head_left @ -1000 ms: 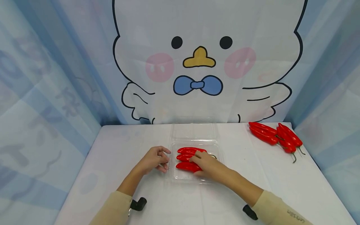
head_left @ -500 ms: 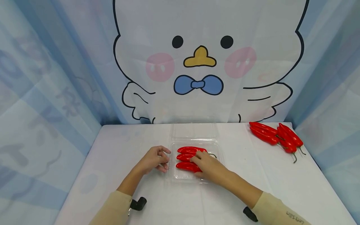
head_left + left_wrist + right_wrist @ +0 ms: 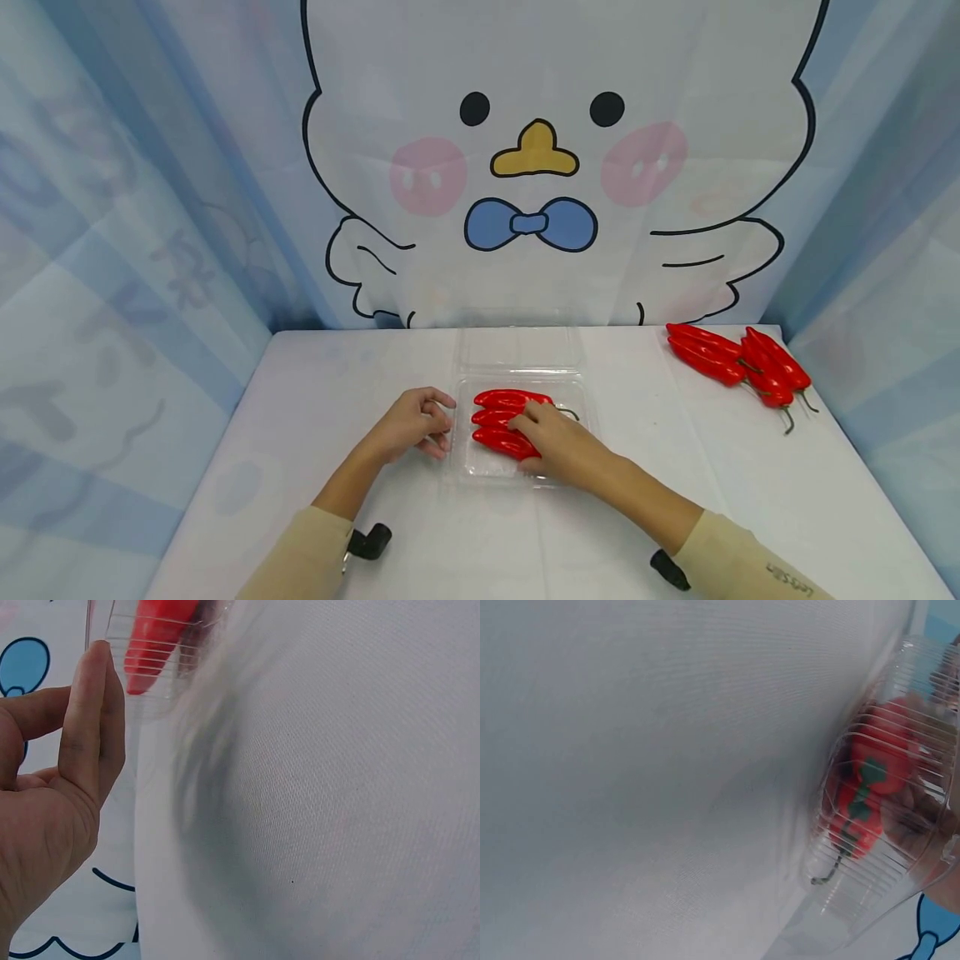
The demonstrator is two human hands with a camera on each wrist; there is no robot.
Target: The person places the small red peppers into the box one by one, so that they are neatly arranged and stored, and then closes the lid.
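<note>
The nearest red chili pepper (image 3: 501, 442) is pinched by the right hand (image 3: 564, 443), seemingly for alignment, the left hand (image 3: 411, 425) being loose-fingered.

A single line of small dark lettering (image 3: 789, 581) stands on the beige right sleeve (image 3: 746, 557), running slantwise along the forearm. It appears to begin with "Lets"; the letters after that are too small and blurred to read with certainty. Pale bluish marks (image 3: 187, 273) on the left curtain (image 3: 127, 333) resemble written characters, too faint to make out.
</note>
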